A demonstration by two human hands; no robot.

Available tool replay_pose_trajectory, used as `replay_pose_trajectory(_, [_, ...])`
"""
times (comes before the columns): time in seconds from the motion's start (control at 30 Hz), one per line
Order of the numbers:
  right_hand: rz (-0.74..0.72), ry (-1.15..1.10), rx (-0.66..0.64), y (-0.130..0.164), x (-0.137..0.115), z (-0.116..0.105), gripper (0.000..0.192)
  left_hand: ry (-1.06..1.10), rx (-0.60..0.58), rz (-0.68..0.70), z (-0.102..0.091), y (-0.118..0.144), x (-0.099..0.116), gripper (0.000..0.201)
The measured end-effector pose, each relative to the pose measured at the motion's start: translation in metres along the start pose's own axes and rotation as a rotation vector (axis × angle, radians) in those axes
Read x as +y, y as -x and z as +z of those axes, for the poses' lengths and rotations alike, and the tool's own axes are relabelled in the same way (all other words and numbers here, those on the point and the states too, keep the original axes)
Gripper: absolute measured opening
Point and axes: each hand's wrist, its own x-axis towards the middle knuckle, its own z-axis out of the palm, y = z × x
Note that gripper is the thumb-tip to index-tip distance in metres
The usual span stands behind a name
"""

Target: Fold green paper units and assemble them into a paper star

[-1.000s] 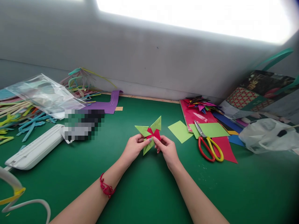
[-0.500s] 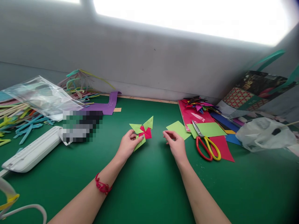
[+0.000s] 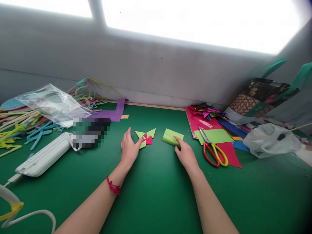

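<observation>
A folded paper pinwheel (image 3: 148, 141), light green at the points and red at the centre, rests on the green table. My left hand (image 3: 129, 146) is beside it with the fingers spread, and its thumb tip reaches the pinwheel's left edge. Between the thumb and fingers of my right hand (image 3: 186, 154) is a light green paper sheet (image 3: 169, 136), bent into a curve and held at its right edge. Where the sheet meets the table is hard to tell. Scissors (image 3: 214, 151) with one red and one yellow handle lie to the right of that hand.
Under the scissors' blades is another light green paper (image 3: 221, 135), with red paper (image 3: 227, 152) near it. Colourful folded pieces (image 3: 207, 111) lie on a red packet. A plastic bag (image 3: 270, 139) stands far right. At left are a white device (image 3: 44, 156), paper strips and purple paper (image 3: 112, 114).
My left hand has let go of the pinwheel, which now lies on the table. My right hand has taken the light green sheet and drawn it left toward the middle.
</observation>
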Motion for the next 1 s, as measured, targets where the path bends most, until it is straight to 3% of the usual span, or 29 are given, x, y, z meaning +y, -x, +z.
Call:
replay_pose_trajectory(0.2, [0.031, -0.05, 0.062, 0.001, 0.001, 0.0, 0.052, 0.099, 0.028, 0.051, -0.004, 0.0, 0.003, 0.051])
replay_pose_trajectory(0.37, [0.054, -0.337, 0.125, -0.001, 0.004, 0.003, 0.029, 0.138, 0.013, 0.217, -0.005, 0.006, 0.013, 0.035])
replay_pose_trajectory(0.47, [0.054, -0.426, 0.144, -0.001, 0.001, 0.006, 0.029, 0.153, -0.058, 0.311, -0.004, 0.017, 0.022, 0.028])
replay_pose_trajectory(0.6, [0.035, -0.481, 0.146, 0.0, -0.002, 0.015, 0.027, 0.173, -0.299, 0.353, 0.001, 0.034, 0.03, 0.024])
replay_pose_trajectory(0.77, [-0.014, -0.484, 0.11, 0.0, -0.001, 0.02, 0.025, 0.366, -0.491, 0.233, 0.009, 0.043, 0.03, 0.023])
replay_pose_trajectory(1.0, [-0.116, -0.481, 0.078, 0.003, -0.002, 0.016, 0.023, 0.58, -0.487, 0.004, 0.009, 0.041, 0.03, 0.038])
